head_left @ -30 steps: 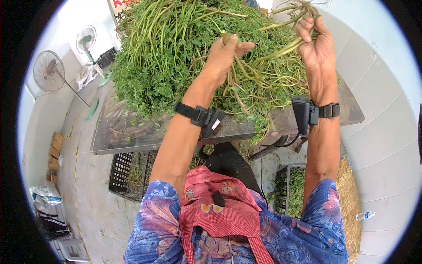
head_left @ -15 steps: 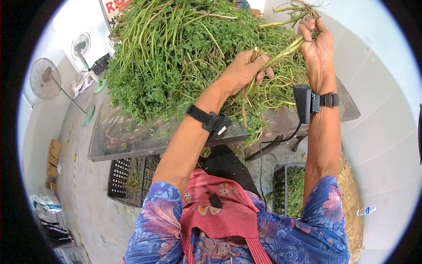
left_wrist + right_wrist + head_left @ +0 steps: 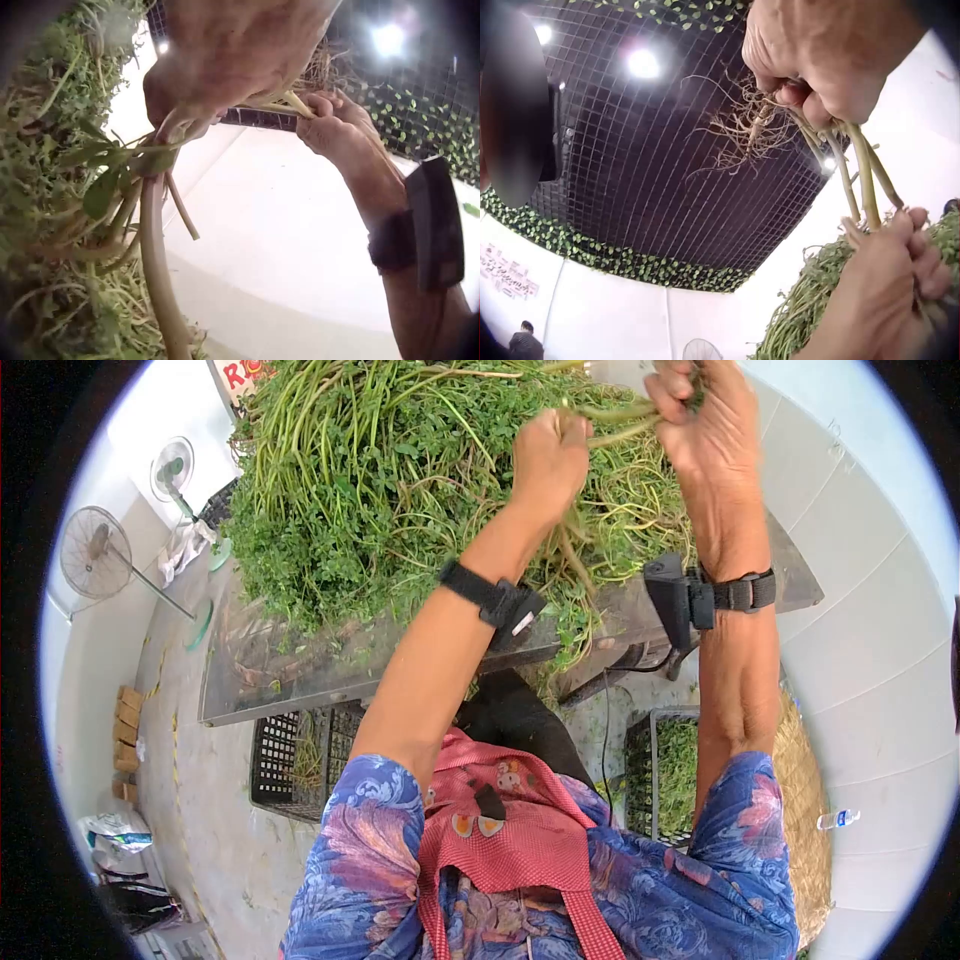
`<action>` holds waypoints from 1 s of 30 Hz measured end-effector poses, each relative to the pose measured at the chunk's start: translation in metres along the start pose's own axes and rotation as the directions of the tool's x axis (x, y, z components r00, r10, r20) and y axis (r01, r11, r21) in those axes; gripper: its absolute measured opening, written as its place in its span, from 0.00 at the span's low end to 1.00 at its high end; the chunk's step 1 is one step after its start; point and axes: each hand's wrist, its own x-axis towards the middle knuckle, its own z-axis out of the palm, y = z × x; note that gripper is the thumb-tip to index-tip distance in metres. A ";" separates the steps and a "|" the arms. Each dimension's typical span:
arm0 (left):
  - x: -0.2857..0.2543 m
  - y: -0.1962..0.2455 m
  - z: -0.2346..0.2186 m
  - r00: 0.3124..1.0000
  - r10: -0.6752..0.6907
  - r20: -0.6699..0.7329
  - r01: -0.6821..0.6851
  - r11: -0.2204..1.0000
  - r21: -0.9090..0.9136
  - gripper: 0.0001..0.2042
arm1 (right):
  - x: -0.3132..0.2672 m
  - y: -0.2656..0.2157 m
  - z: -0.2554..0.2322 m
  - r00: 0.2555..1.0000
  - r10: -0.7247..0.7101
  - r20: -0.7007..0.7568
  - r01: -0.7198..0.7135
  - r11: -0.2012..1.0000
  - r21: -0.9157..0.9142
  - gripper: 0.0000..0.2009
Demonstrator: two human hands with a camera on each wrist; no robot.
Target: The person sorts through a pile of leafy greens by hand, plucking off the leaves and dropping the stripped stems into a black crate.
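My right hand [image 3: 712, 435] grips the root end of a plant, and a tangle of thin brown roots [image 3: 754, 135] sticks out past the fingers in the right wrist view. From it, several thick green stems [image 3: 866, 176] run to my left hand [image 3: 552, 465], whose fingers curl round stems. More cut stem ends [image 3: 157, 255] hang below the left hand in the left wrist view, one with small leaves. Behind both hands a large heap of leafy green plants [image 3: 350, 500] covers much of the table [image 3: 270, 690].
Beneath the table stand a black crate [image 3: 275, 760] at left and another crate [image 3: 655, 730] of greens at right. Two fans [image 3: 95, 553] stand on the far left floor. A woven mat [image 3: 808, 810] and a bottle [image 3: 838, 819] lie at right.
My left hand first moved right onto the stems near the right hand, then upward with them. The right hand has risen slightly, its roots now leaving the top of the head view.
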 end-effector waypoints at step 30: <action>0.009 -0.032 -0.143 0.980 -0.198 -0.029 0.120 0.697 -0.707 0.11 | -0.390 0.034 -0.172 0.509 0.264 -0.819 -0.823 0.428 -0.373 0.17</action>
